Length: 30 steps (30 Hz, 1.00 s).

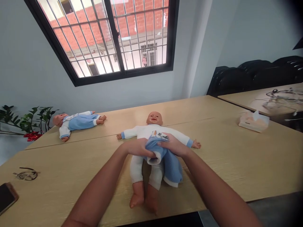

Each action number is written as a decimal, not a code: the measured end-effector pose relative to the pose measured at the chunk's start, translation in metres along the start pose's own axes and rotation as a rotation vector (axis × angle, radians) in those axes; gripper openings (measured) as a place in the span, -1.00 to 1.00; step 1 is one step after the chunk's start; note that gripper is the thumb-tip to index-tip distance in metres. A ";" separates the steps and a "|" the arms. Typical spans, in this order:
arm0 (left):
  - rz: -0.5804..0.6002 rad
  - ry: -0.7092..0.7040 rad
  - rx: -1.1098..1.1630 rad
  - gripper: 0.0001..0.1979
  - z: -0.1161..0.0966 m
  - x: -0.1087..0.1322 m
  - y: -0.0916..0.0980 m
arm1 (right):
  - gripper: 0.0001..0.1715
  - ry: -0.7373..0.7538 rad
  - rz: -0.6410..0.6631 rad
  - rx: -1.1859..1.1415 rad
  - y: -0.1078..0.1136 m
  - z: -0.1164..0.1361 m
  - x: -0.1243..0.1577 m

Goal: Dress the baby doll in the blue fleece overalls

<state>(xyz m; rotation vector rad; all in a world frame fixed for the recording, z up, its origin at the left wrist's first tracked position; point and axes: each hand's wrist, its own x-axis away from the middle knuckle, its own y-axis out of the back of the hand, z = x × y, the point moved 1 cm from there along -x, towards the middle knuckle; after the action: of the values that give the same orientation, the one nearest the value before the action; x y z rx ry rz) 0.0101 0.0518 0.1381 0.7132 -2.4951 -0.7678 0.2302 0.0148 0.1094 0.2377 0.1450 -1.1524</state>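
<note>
A baby doll (154, 119) in white clothes lies face up on the wooden table (71, 157), its feet toward me. Both my hands rest on its belly. My left hand (139, 148) is closed on the bunched edge of a blue garment (171, 168) that drapes over the doll's right leg side. My right hand (174, 145) grips the same blue garment near its printed bib part. A second doll (78, 121) in blue and white lies on its back at the far left of the table.
Glasses (26, 174) and a phone (7, 197) lie at the left near edge. A tissue box (253, 121) sits at the right. A plant (26, 121) stands at the far left; black chairs (255, 75) and another table with cables (281, 96) are at the right.
</note>
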 end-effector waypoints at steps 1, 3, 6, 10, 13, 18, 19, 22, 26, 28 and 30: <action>-0.045 -0.021 0.009 -0.67 -0.001 0.001 0.003 | -0.50 -0.006 0.044 0.051 0.000 0.001 0.000; -0.160 -0.110 0.067 -0.69 -0.002 0.004 0.006 | -0.49 -0.013 0.106 0.158 0.000 0.004 0.000; -0.327 -0.167 0.062 -0.50 -0.002 0.015 -0.001 | -0.54 -0.020 0.192 0.281 0.001 0.009 0.003; -0.400 -0.091 -0.163 -0.52 0.004 0.049 -0.034 | -0.57 -0.005 0.276 0.323 0.001 0.019 0.012; -0.444 -0.211 -0.349 -0.77 0.015 0.075 -0.061 | -0.44 0.066 0.157 0.337 -0.004 0.024 0.011; -0.452 -0.526 -0.453 -0.89 0.033 0.095 -0.084 | -0.58 0.458 0.056 0.790 -0.044 0.022 -0.023; -0.470 -0.565 -0.458 -0.88 0.035 0.095 -0.086 | -0.57 0.501 0.173 0.856 -0.056 0.020 -0.030; -0.515 -0.604 -0.420 -0.86 0.037 0.097 -0.084 | -0.69 0.516 0.452 0.949 -0.088 0.011 -0.044; -0.468 -0.592 -0.333 -0.87 0.032 0.104 -0.080 | -0.73 0.470 0.601 1.046 -0.105 0.004 -0.050; -0.425 -0.592 -0.266 -0.90 0.029 0.107 -0.082 | -0.72 0.472 0.649 1.099 -0.106 0.001 -0.050; -0.376 -0.588 -0.135 -0.91 0.026 0.110 -0.086 | -0.67 0.480 0.645 1.119 -0.105 -0.004 -0.048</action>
<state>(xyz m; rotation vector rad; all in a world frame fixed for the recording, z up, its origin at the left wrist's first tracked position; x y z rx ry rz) -0.0597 -0.0638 0.0937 1.0436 -2.8047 -1.4455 0.1149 0.0181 0.1055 1.4439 -0.1702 -0.4026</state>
